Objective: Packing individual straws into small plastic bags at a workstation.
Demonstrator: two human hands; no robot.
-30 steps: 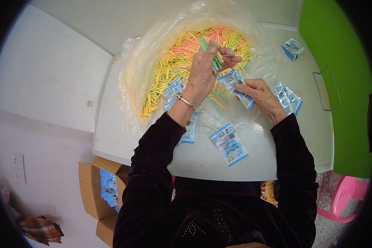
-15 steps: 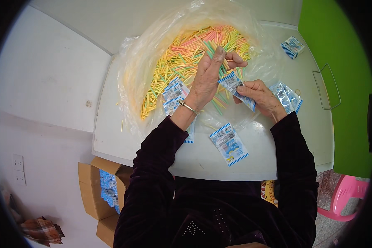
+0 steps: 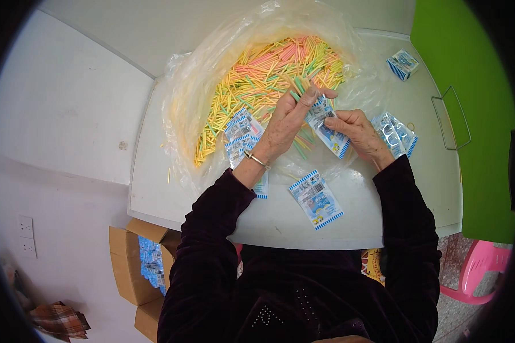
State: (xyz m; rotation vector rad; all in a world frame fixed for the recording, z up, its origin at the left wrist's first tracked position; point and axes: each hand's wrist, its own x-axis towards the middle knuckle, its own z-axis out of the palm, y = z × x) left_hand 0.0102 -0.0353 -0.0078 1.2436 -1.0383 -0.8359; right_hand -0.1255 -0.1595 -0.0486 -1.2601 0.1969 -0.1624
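Observation:
My left hand (image 3: 285,119) is closed round a small bunch of thin pastel sticks (image 3: 299,87), green and pale yellow. Its fingers also touch the upper end of a small blue-and-white packet (image 3: 328,132). Thumb on top, my right hand (image 3: 359,135) pinches that packet by its side. Whether any sticks are inside it I cannot tell. Beyond both hands, a large clear plastic bag (image 3: 184,108) lies open around a heap of loose sticks (image 3: 257,80) in pink, yellow and green. Closer to me, a single packet (image 3: 317,200) lies flat on the white table (image 3: 257,226).
More packets (image 3: 241,130) lie left of my hands, partly on the bag. Others (image 3: 396,136) rest at the right, with one (image 3: 403,64) farther back. A wire handle (image 3: 453,119) stands at the table's right edge. An open cardboard box (image 3: 126,266) of blue packets sits lower left.
The packet has swung to a steeper angle and shows more of its front. My left hand has come down slightly, bringing the sticks lower, beside the packet's upper end.

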